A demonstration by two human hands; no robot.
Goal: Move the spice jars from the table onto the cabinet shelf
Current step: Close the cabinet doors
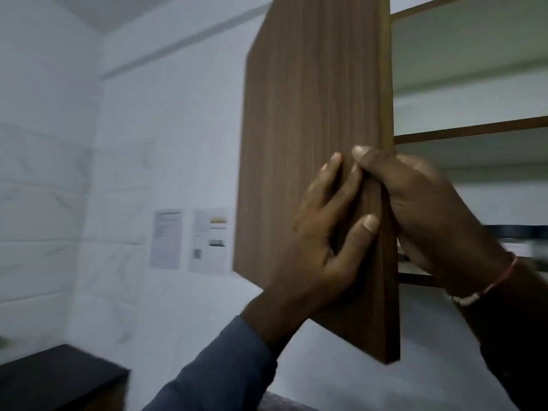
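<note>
Left hand (329, 232) flat, fingers spread on cabinet door (311, 99) face. Right hand (430, 209) beside it, curled round door edge. Beyond right hand, cabinet shelf (474, 133) shows no spice jars; blurred shapes (525, 247) past wrist possibly jars. Task barely begun: every jar left to move.

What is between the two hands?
The edge of the wooden cabinet door, seen in the head view: the left hand presses its front, and the right hand grips it from behind.
</note>
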